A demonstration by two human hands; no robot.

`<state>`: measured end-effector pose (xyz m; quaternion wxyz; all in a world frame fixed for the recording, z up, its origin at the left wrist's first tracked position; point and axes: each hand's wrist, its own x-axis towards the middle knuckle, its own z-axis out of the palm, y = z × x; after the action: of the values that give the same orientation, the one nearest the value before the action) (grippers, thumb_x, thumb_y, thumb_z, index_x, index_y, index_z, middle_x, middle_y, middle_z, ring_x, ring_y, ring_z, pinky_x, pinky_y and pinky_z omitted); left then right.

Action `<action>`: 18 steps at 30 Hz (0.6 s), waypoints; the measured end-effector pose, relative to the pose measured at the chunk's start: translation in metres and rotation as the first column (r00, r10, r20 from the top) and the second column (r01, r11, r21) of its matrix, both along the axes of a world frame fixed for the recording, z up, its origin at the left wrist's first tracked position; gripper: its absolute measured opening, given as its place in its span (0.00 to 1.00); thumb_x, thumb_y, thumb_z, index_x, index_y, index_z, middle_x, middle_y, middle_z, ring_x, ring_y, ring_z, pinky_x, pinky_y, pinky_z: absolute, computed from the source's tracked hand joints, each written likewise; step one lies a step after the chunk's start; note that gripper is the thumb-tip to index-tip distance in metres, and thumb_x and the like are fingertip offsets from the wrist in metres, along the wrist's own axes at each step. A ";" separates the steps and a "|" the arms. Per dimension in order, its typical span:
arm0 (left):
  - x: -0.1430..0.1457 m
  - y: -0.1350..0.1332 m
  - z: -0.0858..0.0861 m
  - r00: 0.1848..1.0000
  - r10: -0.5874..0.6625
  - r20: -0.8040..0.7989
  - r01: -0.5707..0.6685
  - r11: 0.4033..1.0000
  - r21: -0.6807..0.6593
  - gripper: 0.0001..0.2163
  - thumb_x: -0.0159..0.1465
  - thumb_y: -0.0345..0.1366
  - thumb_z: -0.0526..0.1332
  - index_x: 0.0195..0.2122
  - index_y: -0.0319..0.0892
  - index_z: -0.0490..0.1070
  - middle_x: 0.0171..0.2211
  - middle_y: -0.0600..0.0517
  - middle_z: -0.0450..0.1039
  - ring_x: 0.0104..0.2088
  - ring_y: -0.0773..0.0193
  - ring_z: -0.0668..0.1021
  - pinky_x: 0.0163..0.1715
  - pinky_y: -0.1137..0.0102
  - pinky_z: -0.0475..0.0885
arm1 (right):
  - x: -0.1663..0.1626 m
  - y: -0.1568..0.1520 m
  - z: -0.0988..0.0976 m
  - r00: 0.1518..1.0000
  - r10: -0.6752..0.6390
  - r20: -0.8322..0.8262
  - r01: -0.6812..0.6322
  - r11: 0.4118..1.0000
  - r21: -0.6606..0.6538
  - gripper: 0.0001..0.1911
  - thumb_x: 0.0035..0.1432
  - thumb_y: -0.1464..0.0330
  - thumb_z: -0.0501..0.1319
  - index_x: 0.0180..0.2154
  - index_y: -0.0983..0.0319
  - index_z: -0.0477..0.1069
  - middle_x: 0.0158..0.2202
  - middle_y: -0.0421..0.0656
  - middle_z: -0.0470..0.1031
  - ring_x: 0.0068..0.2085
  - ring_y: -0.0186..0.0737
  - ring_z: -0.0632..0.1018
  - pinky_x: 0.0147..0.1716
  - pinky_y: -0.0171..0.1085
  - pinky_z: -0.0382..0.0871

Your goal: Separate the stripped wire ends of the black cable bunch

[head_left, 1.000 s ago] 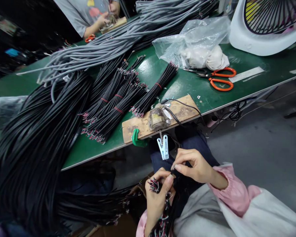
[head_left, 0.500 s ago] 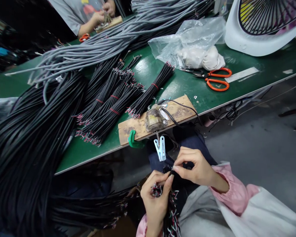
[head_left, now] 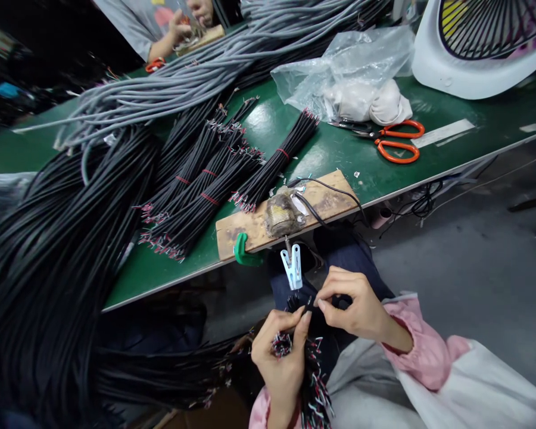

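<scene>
My left hand [head_left: 280, 357] is closed around a bunch of short black cables [head_left: 310, 387] with stripped coloured wire ends, held in my lap. My right hand [head_left: 355, 307] pinches the end of one black cable [head_left: 307, 305] just above that bunch. Both hands sit below the table edge, under a white clothes peg [head_left: 293, 266] that hangs from a wooden board [head_left: 321, 199]. The board carries a grimy lump-shaped fixture [head_left: 282, 215] and is clamped by a green clip [head_left: 242, 253].
The green table [head_left: 451, 149] holds tied bundles of black cable [head_left: 205, 179], a large black cable heap [head_left: 58, 250], grey cables [head_left: 196, 83], orange scissors [head_left: 395, 140], a plastic bag [head_left: 348, 71] and a white fan [head_left: 473, 47]. Another person [head_left: 170, 24] works at the far side.
My hands have shifted slightly left and lower; the right hand's pinch has moved closer to the left hand's fingers. The bunch shows more at the bottom edge.
</scene>
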<state>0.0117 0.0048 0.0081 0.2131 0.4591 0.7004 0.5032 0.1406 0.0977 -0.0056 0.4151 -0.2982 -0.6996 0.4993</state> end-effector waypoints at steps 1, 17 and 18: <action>0.000 0.000 0.000 1.000 0.003 0.000 -0.003 1.000 -0.001 0.04 0.56 0.26 0.67 0.27 0.42 0.76 0.22 0.57 0.72 0.22 0.68 0.73 0.26 0.72 0.68 | 0.000 0.000 0.000 1.000 -0.001 -0.004 0.001 1.000 -0.021 0.06 0.51 0.76 0.61 0.26 0.63 0.74 0.23 0.42 0.74 0.26 0.35 0.69 0.27 0.36 0.64; 0.000 0.001 0.002 0.999 0.022 -0.025 -0.022 1.000 0.008 0.04 0.56 0.27 0.66 0.27 0.42 0.76 0.22 0.56 0.72 0.22 0.67 0.72 0.25 0.72 0.67 | -0.003 0.002 -0.002 0.999 0.031 -0.027 -0.034 0.995 -0.098 0.05 0.48 0.78 0.61 0.24 0.64 0.73 0.22 0.40 0.71 0.26 0.34 0.69 0.27 0.35 0.63; 0.000 0.001 0.002 0.999 0.023 -0.026 -0.023 1.000 0.008 0.03 0.56 0.27 0.67 0.28 0.42 0.76 0.22 0.56 0.72 0.22 0.67 0.72 0.25 0.71 0.67 | -0.003 0.002 -0.003 0.999 0.043 -0.032 -0.047 0.990 -0.136 0.04 0.48 0.76 0.62 0.26 0.64 0.75 0.24 0.41 0.72 0.27 0.34 0.70 0.27 0.34 0.63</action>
<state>0.0119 0.0056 0.0103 0.1965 0.4582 0.7066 0.5022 0.1380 0.0994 -0.0090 0.3923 -0.3031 -0.6641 0.5596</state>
